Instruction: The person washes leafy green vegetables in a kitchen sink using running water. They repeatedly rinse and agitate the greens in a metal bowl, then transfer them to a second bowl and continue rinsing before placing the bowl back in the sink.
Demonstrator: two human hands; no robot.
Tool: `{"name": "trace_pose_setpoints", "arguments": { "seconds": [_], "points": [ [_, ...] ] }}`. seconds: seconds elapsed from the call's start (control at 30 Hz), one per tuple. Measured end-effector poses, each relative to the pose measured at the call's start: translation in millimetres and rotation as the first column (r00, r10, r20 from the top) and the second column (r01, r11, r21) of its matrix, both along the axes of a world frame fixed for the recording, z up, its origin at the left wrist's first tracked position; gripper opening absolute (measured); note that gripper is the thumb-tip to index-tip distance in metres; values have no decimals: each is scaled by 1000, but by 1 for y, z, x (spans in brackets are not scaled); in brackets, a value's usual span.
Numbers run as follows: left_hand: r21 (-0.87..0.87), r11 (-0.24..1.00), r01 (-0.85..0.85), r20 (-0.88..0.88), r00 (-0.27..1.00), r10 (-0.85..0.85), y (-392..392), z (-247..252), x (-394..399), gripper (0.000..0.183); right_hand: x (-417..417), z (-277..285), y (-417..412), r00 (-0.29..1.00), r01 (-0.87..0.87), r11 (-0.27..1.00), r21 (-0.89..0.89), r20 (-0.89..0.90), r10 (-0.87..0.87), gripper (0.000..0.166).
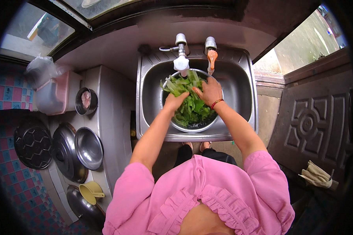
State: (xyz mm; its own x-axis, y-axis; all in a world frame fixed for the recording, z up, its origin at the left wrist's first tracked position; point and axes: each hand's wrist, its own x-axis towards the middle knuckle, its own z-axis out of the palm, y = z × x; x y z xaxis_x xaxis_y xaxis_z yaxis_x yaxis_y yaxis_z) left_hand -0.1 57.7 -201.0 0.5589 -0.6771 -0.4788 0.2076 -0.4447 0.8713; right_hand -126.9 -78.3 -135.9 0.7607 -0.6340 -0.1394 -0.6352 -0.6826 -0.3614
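A heap of leafy green vegetables (195, 108) with pale stalks fills a round metal basin (191, 130). Some dark water shows at the basin's near side. The basin stands inside a stainless steel sink (238, 97). My left hand (176, 102) grips the greens from the left, its thumb across the top and its other fingers hidden. From the right, my right hand (209, 91), with a red beaded bracelet at the wrist, holds the same heap. Stalk ends stick up beyond both hands, beneath a tap with a white knob (181, 63).
Beside it is a tap with an orange handle (212, 57). On the left counter are a small pot with raw meat (86, 100), a metal bowl (89, 148), pan lids (67, 152) and a yellow dipper (91, 192). A dark panelled door (309, 123) stands at the right.
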Motion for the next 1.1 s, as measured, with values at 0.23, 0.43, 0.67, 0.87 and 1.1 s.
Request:
{"name": "trace_pose_setpoints", "arguments": {
  "seconds": [0.23, 0.43, 0.67, 0.87, 1.1],
  "points": [
    [231, 970, -81, 552, 831, -63, -13, -48, -14, 93, 17, -42, 8, 963, -218, 972, -89, 141, 229, 53],
    [263, 949, -172, 422, 905, 47, -14, -53, -7, 68, 23, -35, 4, 999, -51, 987, 153, 1, 52, 58],
    [-57, 934, -351, -488, 826, 281, -26, -36, -1, 46, 24, -78, -14, 902, 0, 618, 786, 267, -339, 65],
    [-409, 867, -284, -374, 919, 124, 2, 31, -35, 43, -5, -36, 7, 786, -363, 319, 875, 472, -400, 50],
    [-618, 783, -70, 29, 993, 111, 20, 108, -57, 43, -29, 35, 38, 553, -537, 567, 625, 768, -323, 60]
  ]
}}
